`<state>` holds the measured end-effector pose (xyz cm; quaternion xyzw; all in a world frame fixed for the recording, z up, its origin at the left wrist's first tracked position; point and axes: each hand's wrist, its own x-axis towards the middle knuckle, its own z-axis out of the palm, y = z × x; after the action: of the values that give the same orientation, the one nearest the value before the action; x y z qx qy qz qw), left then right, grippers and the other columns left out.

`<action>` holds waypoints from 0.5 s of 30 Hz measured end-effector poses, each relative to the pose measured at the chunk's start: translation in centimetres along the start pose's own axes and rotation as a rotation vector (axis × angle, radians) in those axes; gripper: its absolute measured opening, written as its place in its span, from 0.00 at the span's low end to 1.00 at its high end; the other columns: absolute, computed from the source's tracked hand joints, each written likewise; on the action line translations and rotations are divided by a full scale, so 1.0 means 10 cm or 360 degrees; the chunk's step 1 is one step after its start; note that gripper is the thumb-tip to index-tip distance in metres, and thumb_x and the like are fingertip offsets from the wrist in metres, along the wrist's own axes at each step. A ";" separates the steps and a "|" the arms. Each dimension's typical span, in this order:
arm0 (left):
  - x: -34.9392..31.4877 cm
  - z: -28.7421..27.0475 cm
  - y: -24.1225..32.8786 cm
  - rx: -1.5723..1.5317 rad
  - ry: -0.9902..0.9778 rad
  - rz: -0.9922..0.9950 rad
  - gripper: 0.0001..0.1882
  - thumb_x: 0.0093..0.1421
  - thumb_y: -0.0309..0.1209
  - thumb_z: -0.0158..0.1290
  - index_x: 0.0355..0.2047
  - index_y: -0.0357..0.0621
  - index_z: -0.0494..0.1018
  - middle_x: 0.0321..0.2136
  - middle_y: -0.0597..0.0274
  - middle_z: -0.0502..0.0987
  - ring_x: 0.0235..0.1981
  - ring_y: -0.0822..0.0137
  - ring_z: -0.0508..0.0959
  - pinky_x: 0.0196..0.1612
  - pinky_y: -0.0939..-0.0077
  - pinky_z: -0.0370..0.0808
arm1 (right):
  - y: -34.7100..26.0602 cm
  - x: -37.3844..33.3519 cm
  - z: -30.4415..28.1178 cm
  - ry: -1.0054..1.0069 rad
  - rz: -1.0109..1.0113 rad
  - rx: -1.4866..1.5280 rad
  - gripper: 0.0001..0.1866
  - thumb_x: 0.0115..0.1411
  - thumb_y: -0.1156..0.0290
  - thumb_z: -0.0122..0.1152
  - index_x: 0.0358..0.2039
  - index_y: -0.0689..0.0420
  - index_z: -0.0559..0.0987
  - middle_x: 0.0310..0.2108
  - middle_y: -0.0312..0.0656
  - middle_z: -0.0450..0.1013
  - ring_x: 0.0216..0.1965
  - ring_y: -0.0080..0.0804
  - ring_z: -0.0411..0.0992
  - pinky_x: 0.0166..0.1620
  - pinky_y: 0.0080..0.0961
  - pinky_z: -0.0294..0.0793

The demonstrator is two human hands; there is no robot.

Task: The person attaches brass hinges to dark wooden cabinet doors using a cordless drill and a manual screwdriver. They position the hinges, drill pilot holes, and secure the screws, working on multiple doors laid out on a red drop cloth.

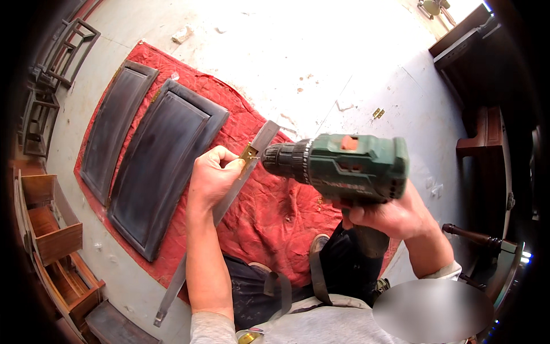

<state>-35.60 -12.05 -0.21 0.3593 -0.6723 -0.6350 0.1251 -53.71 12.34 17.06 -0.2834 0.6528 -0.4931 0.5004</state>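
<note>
My left hand [211,175] pinches a brass hinge [247,155] against the narrow edge of a long grey wooden piece [265,136], which stands edge-on and slants down to the lower left. A small metal fitting shows near its lower end. Wrapped round its handle, my right hand [395,213] holds a green and black cordless drill [358,167] level, with its chuck pointing left at the hinge. Between the chuck and the hinge is only a small gap; whether a screw sits there is too small to tell.
Two dark panelled cabinet doors [166,166] lie on a red cloth [298,229] to the left. Brass hinges [378,113] lie on the pale floor. Wooden drawers [57,243] and stool-like frames [71,51] line the left side; dark furniture [487,132] stands at right.
</note>
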 end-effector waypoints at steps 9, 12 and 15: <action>-0.01 -0.08 0.04 -0.0088 -0.0057 -0.0091 0.09 0.67 0.27 0.62 0.29 0.39 0.79 0.25 0.72 0.79 0.26 0.83 0.73 0.30 0.82 0.71 | 0.63 -0.38 -0.07 0.0137 0.0002 0.0641 0.29 0.61 0.70 0.75 0.60 0.66 0.75 0.44 0.44 0.79 0.38 0.29 0.79 0.41 0.29 0.84; 0.01 -0.14 -0.03 -0.0133 -0.0064 -0.0109 0.09 0.67 0.29 0.62 0.29 0.39 0.80 0.24 0.71 0.80 0.26 0.82 0.74 0.30 0.82 0.71 | 0.66 -0.43 -0.13 0.0185 0.0002 0.0797 0.31 0.61 0.70 0.74 0.62 0.66 0.74 0.48 0.48 0.79 0.42 0.32 0.79 0.39 0.32 0.86; 0.00 -0.10 0.00 -0.0156 -0.0049 -0.0087 0.09 0.67 0.29 0.63 0.29 0.39 0.80 0.25 0.71 0.80 0.27 0.82 0.74 0.30 0.82 0.71 | 0.68 -0.45 -0.20 0.0202 0.0011 0.0794 0.34 0.60 0.67 0.77 0.63 0.66 0.73 0.48 0.49 0.79 0.44 0.33 0.79 0.39 0.33 0.87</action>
<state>-34.98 -12.80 -0.07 0.3610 -0.6322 -0.6758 0.1149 -53.24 19.34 12.40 -0.1175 0.5421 -0.6539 0.5146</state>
